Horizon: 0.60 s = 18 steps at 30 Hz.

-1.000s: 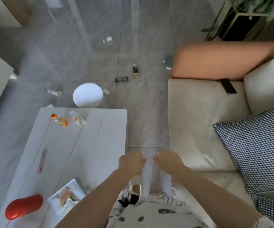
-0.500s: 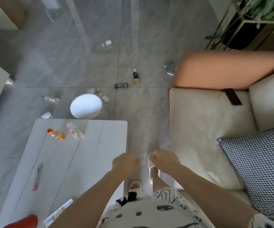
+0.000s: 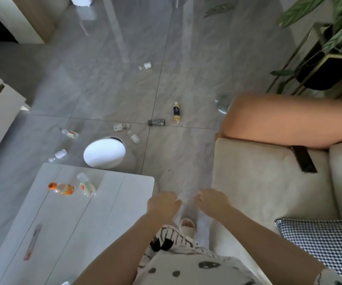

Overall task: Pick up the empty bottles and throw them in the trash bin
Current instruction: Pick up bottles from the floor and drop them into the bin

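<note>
Several empty bottles lie on the grey tiled floor around a white round trash bin [image 3: 112,160]: a yellow bottle with a dark label [image 3: 177,112], a dark grey one [image 3: 156,122], small clear ones [image 3: 134,137] [image 3: 70,133] [image 3: 58,155] and one farther off [image 3: 145,65]. Two more lie on the white table [image 3: 114,212]: an orange-capped bottle [image 3: 61,188] and a clear one [image 3: 86,184]. My left hand [image 3: 162,204] and my right hand [image 3: 213,201] hang in front of me with loosely curled fingers, holding nothing, above the gap between table and sofa.
A cream sofa [image 3: 268,182] stands on the right with a dark phone [image 3: 303,159], a checked cushion [image 3: 330,243] and another person's leg [image 3: 289,122] on it. A potted plant [image 3: 330,48] is at the back right. A pink pen [image 3: 32,241] lies on the table.
I have stepped forward along the gap between table and sofa. The bin and floor bottles now sit lower and nearer in view. Both hands stay low and hold nothing.
</note>
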Each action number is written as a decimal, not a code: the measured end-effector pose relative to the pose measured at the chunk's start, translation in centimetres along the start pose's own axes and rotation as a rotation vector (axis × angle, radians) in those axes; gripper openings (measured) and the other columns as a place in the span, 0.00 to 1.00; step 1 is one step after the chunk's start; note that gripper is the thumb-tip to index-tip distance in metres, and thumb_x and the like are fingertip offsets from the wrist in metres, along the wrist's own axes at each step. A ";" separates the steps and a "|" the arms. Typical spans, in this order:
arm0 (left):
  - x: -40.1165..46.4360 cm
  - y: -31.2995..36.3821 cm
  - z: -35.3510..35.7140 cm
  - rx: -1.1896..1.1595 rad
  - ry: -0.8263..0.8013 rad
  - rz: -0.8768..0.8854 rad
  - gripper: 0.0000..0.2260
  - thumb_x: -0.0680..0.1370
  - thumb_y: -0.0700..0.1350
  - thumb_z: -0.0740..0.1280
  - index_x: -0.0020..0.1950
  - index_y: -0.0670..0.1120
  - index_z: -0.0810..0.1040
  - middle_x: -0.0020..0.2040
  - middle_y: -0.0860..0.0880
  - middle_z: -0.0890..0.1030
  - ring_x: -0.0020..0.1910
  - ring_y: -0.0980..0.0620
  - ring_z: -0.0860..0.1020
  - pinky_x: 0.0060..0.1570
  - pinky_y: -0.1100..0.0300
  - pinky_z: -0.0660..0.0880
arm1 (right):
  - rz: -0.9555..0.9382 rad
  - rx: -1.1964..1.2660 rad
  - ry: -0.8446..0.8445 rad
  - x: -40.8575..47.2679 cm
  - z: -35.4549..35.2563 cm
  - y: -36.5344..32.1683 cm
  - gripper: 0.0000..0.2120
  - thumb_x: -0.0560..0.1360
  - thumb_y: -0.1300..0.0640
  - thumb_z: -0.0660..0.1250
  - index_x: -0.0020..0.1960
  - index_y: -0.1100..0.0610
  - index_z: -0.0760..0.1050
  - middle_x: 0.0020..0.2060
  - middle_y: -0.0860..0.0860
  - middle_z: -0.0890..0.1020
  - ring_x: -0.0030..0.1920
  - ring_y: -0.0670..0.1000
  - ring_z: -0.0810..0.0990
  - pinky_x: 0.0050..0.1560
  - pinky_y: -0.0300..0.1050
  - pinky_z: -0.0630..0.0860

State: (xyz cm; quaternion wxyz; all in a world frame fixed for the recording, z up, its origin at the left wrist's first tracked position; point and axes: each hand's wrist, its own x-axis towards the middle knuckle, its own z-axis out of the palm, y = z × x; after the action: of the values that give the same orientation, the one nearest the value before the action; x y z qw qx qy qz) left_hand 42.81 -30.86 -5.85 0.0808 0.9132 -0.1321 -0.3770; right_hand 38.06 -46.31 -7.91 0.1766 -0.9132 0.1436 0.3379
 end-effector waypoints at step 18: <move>14.3 3.5 -10.8 0.088 -0.051 0.086 0.16 0.78 0.53 0.56 0.58 0.47 0.77 0.60 0.47 0.79 0.59 0.46 0.78 0.58 0.53 0.76 | 0.030 -0.021 0.054 12.3 -11.2 0.1 0.19 0.79 0.46 0.52 0.58 0.57 0.74 0.59 0.55 0.79 0.61 0.56 0.76 0.61 0.49 0.70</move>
State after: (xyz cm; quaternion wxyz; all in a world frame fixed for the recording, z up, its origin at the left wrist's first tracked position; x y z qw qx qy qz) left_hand 59.59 -38.01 -6.89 0.0537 0.8994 -0.1898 -0.3900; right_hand 53.41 -52.85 -8.21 0.1581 -0.9215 0.1585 0.3174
